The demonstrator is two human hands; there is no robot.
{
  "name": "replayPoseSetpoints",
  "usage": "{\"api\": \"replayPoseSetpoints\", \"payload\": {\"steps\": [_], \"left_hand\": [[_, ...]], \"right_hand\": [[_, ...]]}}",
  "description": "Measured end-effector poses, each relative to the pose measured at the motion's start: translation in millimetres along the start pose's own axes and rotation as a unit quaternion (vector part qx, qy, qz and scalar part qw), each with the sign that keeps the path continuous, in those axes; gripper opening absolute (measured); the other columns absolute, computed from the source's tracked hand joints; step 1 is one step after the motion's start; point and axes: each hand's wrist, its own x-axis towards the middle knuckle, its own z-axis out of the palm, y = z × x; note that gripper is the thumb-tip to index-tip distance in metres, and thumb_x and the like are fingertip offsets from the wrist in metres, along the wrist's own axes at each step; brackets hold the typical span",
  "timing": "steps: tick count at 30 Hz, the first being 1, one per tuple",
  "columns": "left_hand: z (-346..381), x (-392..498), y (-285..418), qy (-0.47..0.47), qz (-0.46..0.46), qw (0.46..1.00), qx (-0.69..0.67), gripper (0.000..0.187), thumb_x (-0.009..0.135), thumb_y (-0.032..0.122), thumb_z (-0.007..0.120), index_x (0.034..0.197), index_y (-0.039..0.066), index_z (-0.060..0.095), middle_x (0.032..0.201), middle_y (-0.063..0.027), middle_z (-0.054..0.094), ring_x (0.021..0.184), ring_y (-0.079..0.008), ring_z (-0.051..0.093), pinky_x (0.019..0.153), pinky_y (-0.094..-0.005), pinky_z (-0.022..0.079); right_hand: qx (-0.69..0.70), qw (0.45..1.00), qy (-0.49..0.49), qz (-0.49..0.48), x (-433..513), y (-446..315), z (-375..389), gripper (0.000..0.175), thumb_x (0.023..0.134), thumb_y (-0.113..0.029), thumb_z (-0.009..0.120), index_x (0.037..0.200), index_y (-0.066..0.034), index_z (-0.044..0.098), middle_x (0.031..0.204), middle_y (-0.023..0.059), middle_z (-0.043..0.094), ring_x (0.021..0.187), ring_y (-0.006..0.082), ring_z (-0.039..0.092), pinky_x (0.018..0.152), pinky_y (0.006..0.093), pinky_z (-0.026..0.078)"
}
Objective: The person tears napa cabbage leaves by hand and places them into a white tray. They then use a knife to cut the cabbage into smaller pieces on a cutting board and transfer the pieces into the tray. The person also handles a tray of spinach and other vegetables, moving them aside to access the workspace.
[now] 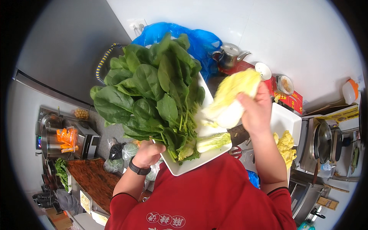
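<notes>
My left hand (149, 154) grips the near left edge of a white rectangular tray (187, 170), held up before my chest. A big bunch of leafy spinach (149, 86) fills the tray's left side and hangs out past its rim. On the right side of the tray lies a napa cabbage leaf (214, 141). Above it my right hand (257, 107) pinches another napa cabbage leaf (234, 96), pale yellow with a white stalk and blurred by motion. Whether that leaf touches the tray cannot be told.
Behind the tray are a blue plastic bag (208, 43) and a metal teapot (228, 55). To the right, a second white tray (287, 120) stands by yellow cabbage leaves (286, 149). Red-handled scissors (236, 152) lie near my waist. A dark wooden board (92, 178) is at left.
</notes>
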Motion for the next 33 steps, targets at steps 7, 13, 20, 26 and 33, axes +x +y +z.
{"api": "replayPoseSetpoints", "payload": {"steps": [7,13,20,26,33], "left_hand": [[-1.2,-5.2,-8.3,0.028,0.020,0.999,0.012,0.065,0.082,0.011,0.073,0.143,-0.002,0.054,0.136,-0.0160,0.065,0.124,-0.0302,0.063,0.110,-0.0448,0.049],[4.7,-9.6,-11.3,0.032,0.032,0.999,0.008,0.065,0.083,0.015,0.075,0.143,-0.002,0.054,0.136,-0.0146,0.065,0.125,-0.0299,0.063,0.110,-0.0445,0.049],[11.4,-19.5,-16.8,0.056,0.048,0.997,0.003,0.065,0.083,0.013,0.075,0.142,-0.002,0.054,0.136,-0.0144,0.065,0.126,-0.0298,0.062,0.110,-0.0451,0.049],[15.5,-25.2,-19.7,0.061,0.037,0.997,-0.014,0.065,0.083,0.010,0.074,0.144,0.000,0.054,0.138,-0.0119,0.065,0.128,-0.0272,0.061,0.113,-0.0437,0.045],[24.5,-27.5,-27.1,0.044,0.066,0.997,-0.015,0.062,0.084,0.009,0.072,0.143,0.000,0.056,0.137,-0.0111,0.065,0.129,-0.0258,0.060,0.113,-0.0425,0.045]], "right_hand": [[-0.018,0.989,0.143,-0.026,54.2,20.7,-107.7,0.030,0.094,0.004,0.068,0.123,0.0043,0.060,0.114,0.0178,0.075,0.096,0.0254,0.076,0.088,0.0393,0.063],[-0.148,0.883,0.316,0.313,49.9,139.2,-179.1,0.043,0.093,-0.010,0.076,0.132,0.0027,0.061,0.117,0.0125,0.073,0.097,0.0270,0.071,0.090,0.0373,0.056],[-0.591,0.784,0.173,0.072,21.8,124.1,-174.0,0.055,0.088,-0.016,0.079,0.134,0.0070,0.059,0.135,0.0188,0.061,0.113,0.0240,0.064,0.092,0.0343,0.055],[-0.506,0.831,-0.226,-0.048,-20.5,25.2,-76.8,0.050,0.084,-0.021,0.085,0.130,-0.0098,0.069,0.155,0.0182,0.048,0.135,0.0368,0.055,0.113,0.0462,0.046],[-0.602,0.697,-0.389,-0.012,-51.5,-0.7,-21.1,0.049,0.076,-0.020,0.089,0.120,-0.0097,0.073,0.156,0.0213,0.046,0.143,0.0441,0.047,0.115,0.0486,0.042]]}}
